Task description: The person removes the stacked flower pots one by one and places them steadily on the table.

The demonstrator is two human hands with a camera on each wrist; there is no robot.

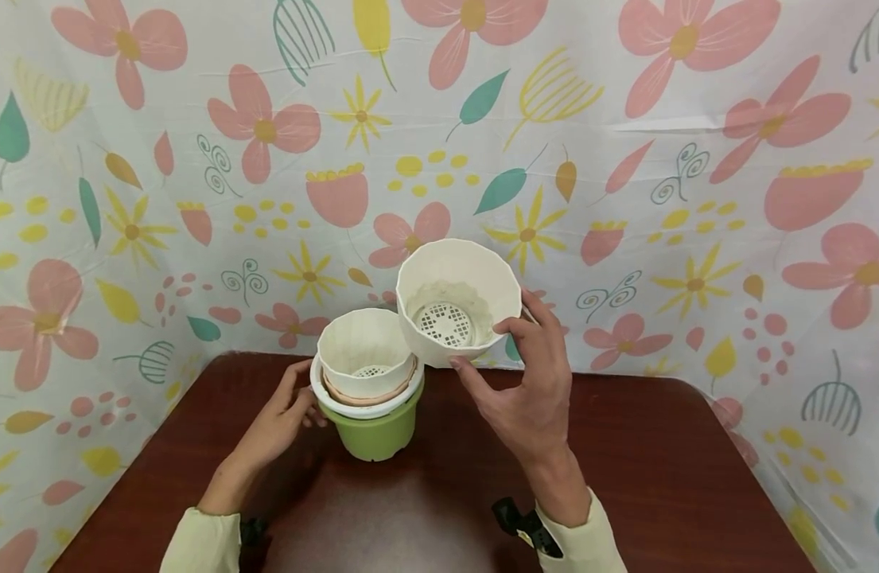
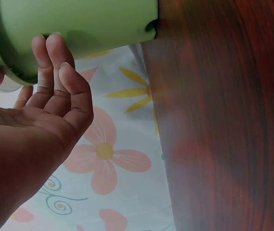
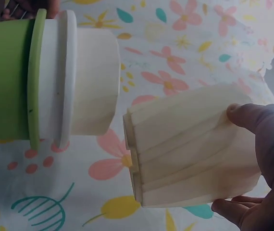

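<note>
My right hand (image 1: 532, 390) grips a white faceted flower pot (image 1: 457, 274) by its wall and rim, thumb on one side and fingers on the other. The pot is tilted, its opening toward the head camera, so its grated bottom shows. Lower left, a stack of nested pots stands on the table: a green flower pot (image 1: 378, 430) outermost, a white-rimmed pot (image 1: 367, 411), a peach-rimmed one, and a white faceted pot (image 1: 363, 346) innermost. At the stack's left side my left hand (image 1: 278, 414) holds the rims between thumb and index finger, other fingers loosely bent beside the green wall.
The stack stands on a dark reddish-brown wooden table (image 1: 625, 461). Behind and beside the table hangs a white cloth (image 1: 611, 103) printed with flowers and leaves. A black strap (image 1: 532, 529) sits at the right wrist.
</note>
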